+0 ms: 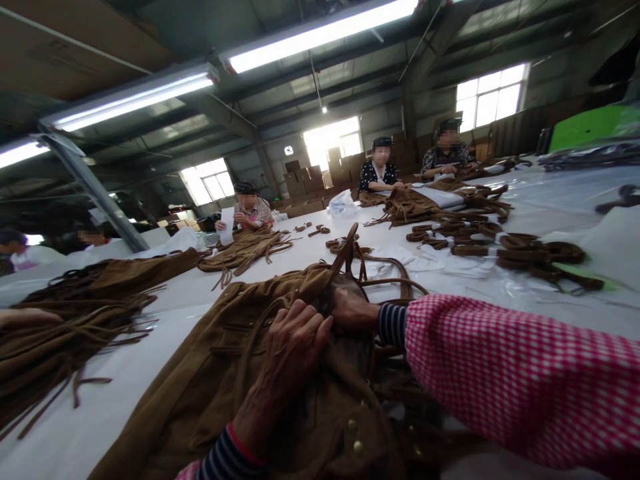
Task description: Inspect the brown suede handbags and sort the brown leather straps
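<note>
A brown garment [200, 373] with brass snaps and long straps lies on the white table in front of me. My left hand [293, 353] has its fingers curled over the upper edge of the cloth and grips it. Close beside it, my right hand [353, 310] is bent into the opening at the garment's top, closed on the cloth there, with its fingertips hidden by the folds. A brown strap [345, 250] stands up in a loop just above the right hand. More thin straps trail to the right.
Bundled brown straps [520, 250] lie at the right among white scraps. Other brown garments are piled at the left [90, 313], where another person's hand [30, 318] rests, and farther back [425, 203]. Several co-workers sit around the white table [175, 320]. A white plastic bag [343, 203] lies at the back.
</note>
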### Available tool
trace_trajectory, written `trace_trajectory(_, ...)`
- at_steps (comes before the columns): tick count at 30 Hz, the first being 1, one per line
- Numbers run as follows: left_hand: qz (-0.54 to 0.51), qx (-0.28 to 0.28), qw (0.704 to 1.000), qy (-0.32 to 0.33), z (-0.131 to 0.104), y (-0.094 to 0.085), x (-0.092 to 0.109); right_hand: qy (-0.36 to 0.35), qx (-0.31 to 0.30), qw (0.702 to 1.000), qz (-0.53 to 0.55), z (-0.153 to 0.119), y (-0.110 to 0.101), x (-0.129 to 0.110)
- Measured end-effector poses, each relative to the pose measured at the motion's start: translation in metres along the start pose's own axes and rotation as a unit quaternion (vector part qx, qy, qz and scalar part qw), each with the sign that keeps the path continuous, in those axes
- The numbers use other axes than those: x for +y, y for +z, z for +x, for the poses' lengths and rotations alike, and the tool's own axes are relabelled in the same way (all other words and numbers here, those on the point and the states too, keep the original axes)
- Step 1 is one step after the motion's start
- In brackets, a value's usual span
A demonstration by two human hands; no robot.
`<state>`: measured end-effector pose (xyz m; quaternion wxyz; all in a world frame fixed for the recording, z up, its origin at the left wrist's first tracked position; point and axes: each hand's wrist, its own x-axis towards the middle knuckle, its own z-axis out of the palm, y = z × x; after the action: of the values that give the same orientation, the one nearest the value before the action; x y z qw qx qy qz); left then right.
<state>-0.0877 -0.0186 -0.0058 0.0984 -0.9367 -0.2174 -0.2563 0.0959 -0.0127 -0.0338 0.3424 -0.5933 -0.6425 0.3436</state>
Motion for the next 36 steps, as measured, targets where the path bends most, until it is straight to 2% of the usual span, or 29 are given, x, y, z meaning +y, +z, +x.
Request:
trace_trajectory(4,-0.003,0.002,1.0,-0.001,0.0,-0.002,-0.001,-0.011,0.019,0.988,-0.153,-0.001,0.003,0.0)
trace_trajectory(10,-0.011,0.0,1.0,-0.008,0.0,-0.002,-0.003,-0.083,-0.056,0.972,-0.21,-0.024,-0.019,0.002)
trace_trajectory(14,-0.003,-0.001,1.0,-0.014,-0.001,-0.001,-0.004,-0.103,0.017,0.95,-0.294,-0.056,-0.028,-0.002)
trace_trajectory(17,0.004,0.007,1.0,-0.014,-0.001,-0.001,-0.004,-0.135,0.004,0.948,-0.289,-0.072,-0.025,-0.007)
trace_trajectory(21,0.014,0.021,1.0,-0.007,0.0,-0.003,-0.002,-0.128,-0.026,0.945,-0.299,-0.066,-0.015,-0.011)
trace_trajectory(28,0.038,0.048,0.998,0.016,0.001,-0.005,0.003,-0.151,-0.029,0.936,-0.317,-0.052,-0.003,-0.01)
trace_trajectory(30,0.053,0.028,0.998,0.034,0.005,-0.009,0.003,-0.157,-0.029,0.932,-0.324,-0.054,-0.001,-0.009)
trace_trajectory(33,0.093,-0.04,0.994,0.052,0.023,-0.018,-0.002,-0.181,-0.022,0.925,-0.334,-0.055,-0.001,-0.007)
trace_trajectory(36,0.142,-0.106,0.983,0.034,0.049,-0.026,-0.009,-0.2,0.023,0.924,-0.326,-0.048,-0.012,0.0)
